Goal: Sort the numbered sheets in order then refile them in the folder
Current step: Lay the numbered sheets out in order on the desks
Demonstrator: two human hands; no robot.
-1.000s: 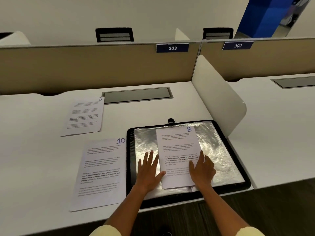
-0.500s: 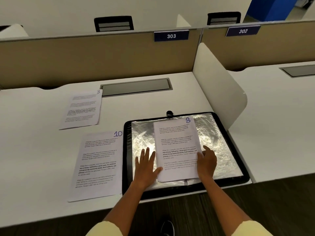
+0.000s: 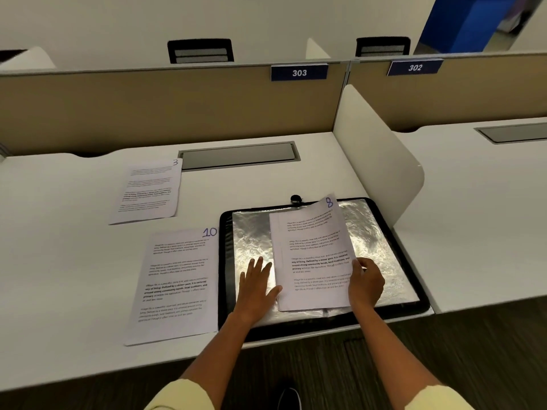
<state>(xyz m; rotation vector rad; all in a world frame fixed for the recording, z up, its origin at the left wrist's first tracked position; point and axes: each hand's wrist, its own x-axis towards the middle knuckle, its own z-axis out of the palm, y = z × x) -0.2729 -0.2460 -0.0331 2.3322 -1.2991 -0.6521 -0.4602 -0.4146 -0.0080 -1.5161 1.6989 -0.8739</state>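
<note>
A black zip folder (image 3: 408, 258) with a shiny silver lining lies open at the desk's front edge. On it rests a stack of sheets, its top sheet numbered 8 (image 3: 310, 250). My right hand (image 3: 365, 284) pinches that sheet's right edge, lifting its right side and far corner off the stack. My left hand (image 3: 257, 281) lies flat on the silver lining, its thumb touching the stack's left edge. Sheet 10 (image 3: 177, 279) lies on the desk left of the folder. Farther back left lies sheet 3 (image 3: 148, 192).
A white curved divider (image 3: 379, 155) rises just right of the folder. A grey cable hatch (image 3: 239, 155) sits flush at the back of the desk (image 3: 59, 261), before a beige partition labelled 303. A shoe (image 3: 288, 399) shows on the floor below.
My right hand has shifted from resting flat on sheet 8 to its right edge and taken hold, raising that side. The left hand has stayed on the lining.
</note>
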